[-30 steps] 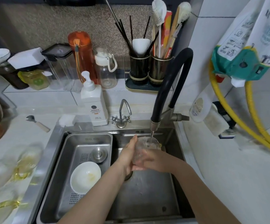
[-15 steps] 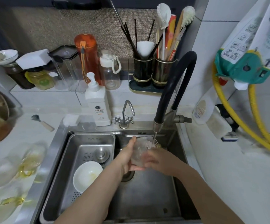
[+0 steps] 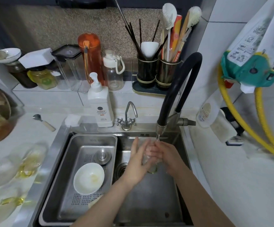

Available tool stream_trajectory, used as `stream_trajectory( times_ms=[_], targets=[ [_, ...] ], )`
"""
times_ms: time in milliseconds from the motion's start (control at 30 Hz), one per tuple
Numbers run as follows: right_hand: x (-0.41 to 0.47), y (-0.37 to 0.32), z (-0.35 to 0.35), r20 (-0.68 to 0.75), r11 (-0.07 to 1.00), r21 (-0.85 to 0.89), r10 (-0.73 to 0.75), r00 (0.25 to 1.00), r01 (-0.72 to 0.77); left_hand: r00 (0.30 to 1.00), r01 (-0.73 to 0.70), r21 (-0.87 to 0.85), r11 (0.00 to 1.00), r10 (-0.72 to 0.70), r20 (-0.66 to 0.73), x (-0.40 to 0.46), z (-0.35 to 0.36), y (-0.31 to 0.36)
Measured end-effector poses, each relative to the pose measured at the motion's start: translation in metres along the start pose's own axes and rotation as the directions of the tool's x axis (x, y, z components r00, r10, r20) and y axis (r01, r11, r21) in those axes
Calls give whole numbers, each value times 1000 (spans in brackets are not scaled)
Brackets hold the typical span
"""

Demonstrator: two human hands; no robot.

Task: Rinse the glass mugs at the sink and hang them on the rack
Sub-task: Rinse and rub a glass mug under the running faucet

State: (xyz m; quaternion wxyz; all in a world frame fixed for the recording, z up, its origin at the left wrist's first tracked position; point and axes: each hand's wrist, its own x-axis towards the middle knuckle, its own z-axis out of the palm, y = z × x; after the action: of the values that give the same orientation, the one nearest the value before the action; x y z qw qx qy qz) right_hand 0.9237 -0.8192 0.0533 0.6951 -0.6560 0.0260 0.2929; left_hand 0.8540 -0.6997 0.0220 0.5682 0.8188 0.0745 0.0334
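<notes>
Fingers (image 3: 137,145) beside drainer tray (image 3: 77,164), bowl (image 3: 88,178)

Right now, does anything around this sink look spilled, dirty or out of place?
Mostly ordinary. The white bowl lying in the steel drainer tray shows a yellowish smear inside, so it seems unwashed. A small spoon lies loose on the counter left of the sink.

A home kitchen: steel sink (image 3: 149,210), tap (image 3: 179,89), utensil holders (image 3: 157,72), tiled counter (image 3: 34,99).
</notes>
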Motion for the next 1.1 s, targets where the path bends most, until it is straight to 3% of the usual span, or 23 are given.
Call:
stream_trajectory(
  times_ms=[133,200,367,500,667,733,833,933,1100],
  targets=[
    [4,-10,6,49,968,234,79,996,-88,993,78,-151,986,-90,-78,13,-17,1],
    [5,-14,7,74,975,214,47,996,-62,992,95,-220,971,-111,-60,18,-16,4],
    [-3,-3,1,86,991,-37,-124,989,127,958,254,-336,907,-284,-44,29,0,14],
    [-9,9,-6,45,991,39,-128,991,126,929,327,-395,858,-369,-32,35,7,17],
    [-5,8,-5,-75,981,196,10,997,5,996,82,-221,972,-88,-15,16,16,8],
    [-3,6,-4,-68,989,145,3,998,7,995,95,-216,972,-97,-1,15,15,4],
    [-4,0,-3,-4,999,-24,-48,999,48,983,181,-342,922,-180,37,18,10,4],
    [-4,-6,-1,19,991,-120,-64,998,66,980,183,-339,923,-198,-11,21,8,9],
    [7,-6,14,-115,992,116,60,992,-47,976,129,-40,991,-134,-171,7,6,14]
  ],
)
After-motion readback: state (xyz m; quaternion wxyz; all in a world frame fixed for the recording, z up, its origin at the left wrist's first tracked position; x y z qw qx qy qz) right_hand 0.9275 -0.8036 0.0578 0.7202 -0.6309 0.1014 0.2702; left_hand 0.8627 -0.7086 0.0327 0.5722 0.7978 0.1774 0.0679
